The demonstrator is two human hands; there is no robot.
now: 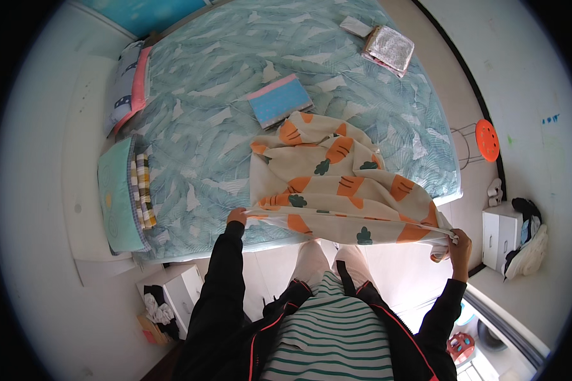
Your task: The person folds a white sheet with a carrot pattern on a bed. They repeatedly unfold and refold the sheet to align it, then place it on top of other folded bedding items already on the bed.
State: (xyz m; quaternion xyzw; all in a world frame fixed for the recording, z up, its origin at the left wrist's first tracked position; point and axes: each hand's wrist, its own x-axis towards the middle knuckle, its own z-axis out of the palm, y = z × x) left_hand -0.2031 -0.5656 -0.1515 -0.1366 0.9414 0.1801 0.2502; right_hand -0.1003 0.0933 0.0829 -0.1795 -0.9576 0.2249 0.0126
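Observation:
A cream cloth with a carrot print (310, 164), perhaps a curtain or blanket, lies rumpled over the near side of the bed (205, 143). My left hand (237, 216) pinches its near left corner just above the mattress edge. At the opposite end, my right hand (459, 247) grips the near right corner, out past the bed. Between both hands the near edge is drawn fairly straight, and part of the cloth hangs in front of my legs. Just beyond the cloth rests a folded blue and pink fabric (281, 101).
Pillows (124, 195) line the headboard on the left. Folded silvery fabric (390, 47) sits at the far right of the bed. White cabinets stand at left (181, 290) and right (498, 235), both with clothes on or beside them. An orange stool (487, 140) is by the wall.

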